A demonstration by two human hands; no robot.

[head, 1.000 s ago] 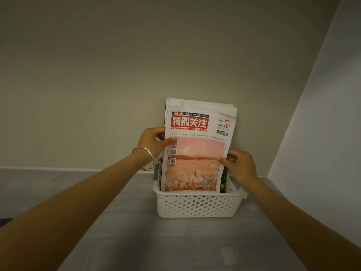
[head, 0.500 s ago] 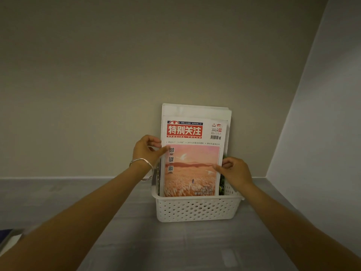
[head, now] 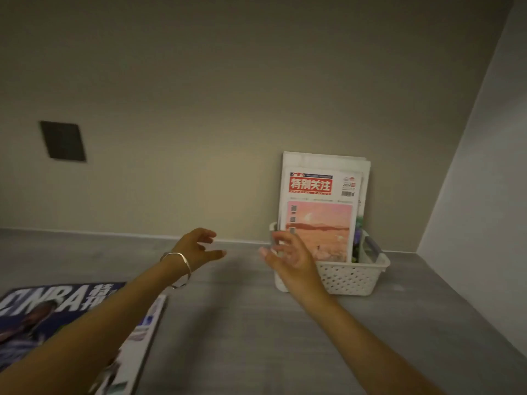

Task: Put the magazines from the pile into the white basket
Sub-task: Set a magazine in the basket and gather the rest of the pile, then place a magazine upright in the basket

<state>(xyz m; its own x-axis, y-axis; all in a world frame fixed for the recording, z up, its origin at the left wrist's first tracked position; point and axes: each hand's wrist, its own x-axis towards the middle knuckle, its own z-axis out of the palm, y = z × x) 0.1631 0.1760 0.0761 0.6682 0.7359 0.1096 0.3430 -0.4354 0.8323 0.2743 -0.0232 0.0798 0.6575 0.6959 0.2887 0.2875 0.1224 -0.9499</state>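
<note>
Left hand [head: 199, 248], right hand [head: 291, 258]: empty, fingers loosely spread. Magazine [head: 319, 212] upright in basket [head: 353, 276] — placement judged done. Pile [head: 71, 309] lower left — next: reach there, grip top copy.

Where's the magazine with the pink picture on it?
In the head view, the pink magazine stands upright in the white basket on the right side, by the back wall, with taller white magazines right behind it.

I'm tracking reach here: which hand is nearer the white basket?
Right. The right hand is at the left front corner of the white basket; the left hand is farther off to its left.
</note>
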